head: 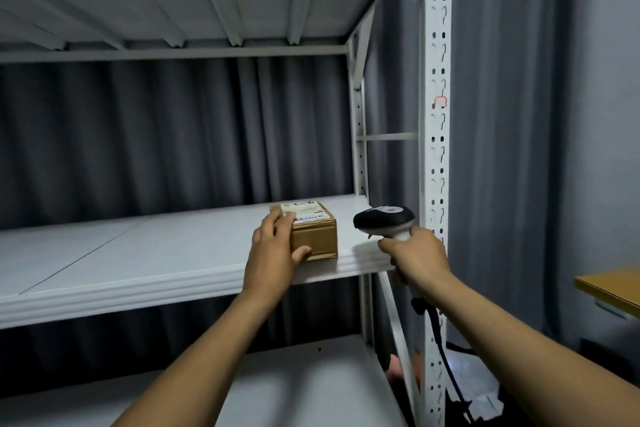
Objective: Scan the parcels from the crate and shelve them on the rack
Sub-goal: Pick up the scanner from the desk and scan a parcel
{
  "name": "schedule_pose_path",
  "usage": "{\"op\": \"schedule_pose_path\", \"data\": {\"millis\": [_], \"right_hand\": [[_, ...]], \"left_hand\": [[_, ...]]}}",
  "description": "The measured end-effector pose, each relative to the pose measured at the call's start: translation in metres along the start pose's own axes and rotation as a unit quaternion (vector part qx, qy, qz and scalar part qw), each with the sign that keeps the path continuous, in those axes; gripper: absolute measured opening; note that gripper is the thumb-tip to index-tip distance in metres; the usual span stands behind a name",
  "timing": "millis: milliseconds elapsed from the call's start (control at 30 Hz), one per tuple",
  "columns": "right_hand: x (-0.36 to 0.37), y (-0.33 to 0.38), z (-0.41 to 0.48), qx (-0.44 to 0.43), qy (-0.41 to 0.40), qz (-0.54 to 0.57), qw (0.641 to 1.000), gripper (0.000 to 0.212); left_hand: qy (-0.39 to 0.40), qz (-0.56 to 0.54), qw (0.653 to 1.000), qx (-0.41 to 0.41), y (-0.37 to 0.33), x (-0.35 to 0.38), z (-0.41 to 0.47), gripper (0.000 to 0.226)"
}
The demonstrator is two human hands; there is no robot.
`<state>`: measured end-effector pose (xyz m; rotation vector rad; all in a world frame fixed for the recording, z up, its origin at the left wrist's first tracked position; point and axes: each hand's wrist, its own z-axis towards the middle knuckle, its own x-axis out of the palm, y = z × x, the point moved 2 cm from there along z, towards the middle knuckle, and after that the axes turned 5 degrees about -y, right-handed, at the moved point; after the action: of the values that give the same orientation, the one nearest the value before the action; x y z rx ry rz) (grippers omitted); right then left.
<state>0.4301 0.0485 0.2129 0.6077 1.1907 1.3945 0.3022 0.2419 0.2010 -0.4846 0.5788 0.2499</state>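
A small brown cardboard parcel [313, 237], white label [304, 213] facing up, sits mid-frame near the front edge of the white metal rack's [438, 114] smooth shelf [138, 263]; its long axis is unclear. The left hand [273, 253] curls its fingers over the parcel's top left, thumb on the front face. The right hand [417, 258] wraps its fingers round a black-headed scanner [382, 220] pointing left.

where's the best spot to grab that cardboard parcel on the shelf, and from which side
Probably its near left end, coming from the rack's open front. The parcel lies flat, label up, close to the front edge of the shelf, so fingers fit over the top and a thumb on the front face, as the left hand holds it. The right hand is gripping the scanner.
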Motion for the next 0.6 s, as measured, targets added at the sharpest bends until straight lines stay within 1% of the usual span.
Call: {"op": "schedule_pose_path", "data": {"millis": [100, 367, 500, 600], "right_hand": [[0.007, -0.003, 0.01, 0.001, -0.009, 0.009, 1.0, 0.011], [0.022, -0.014, 0.023, 0.006, -0.002, -0.005, 1.0, 0.015], [0.023, -0.013, 0.019, 0.011, 0.013, -0.018, 1.0, 0.032], [0.023, -0.013, 0.005, 0.001, 0.022, -0.03, 0.999, 0.033]], "left_hand": [[0.026, 0.002, 1.0, 0.006, -0.004, 0.017, 0.015, 0.064], [0.048, 0.0, 0.999, -0.013, -0.007, 0.054, 0.051, 0.065], [0.06, 0.013, 0.998, -0.012, -0.004, 0.05, 0.054, 0.07], [0.058, 0.015, 0.998, -0.014, -0.001, 0.032, 0.044, 0.071]]}}
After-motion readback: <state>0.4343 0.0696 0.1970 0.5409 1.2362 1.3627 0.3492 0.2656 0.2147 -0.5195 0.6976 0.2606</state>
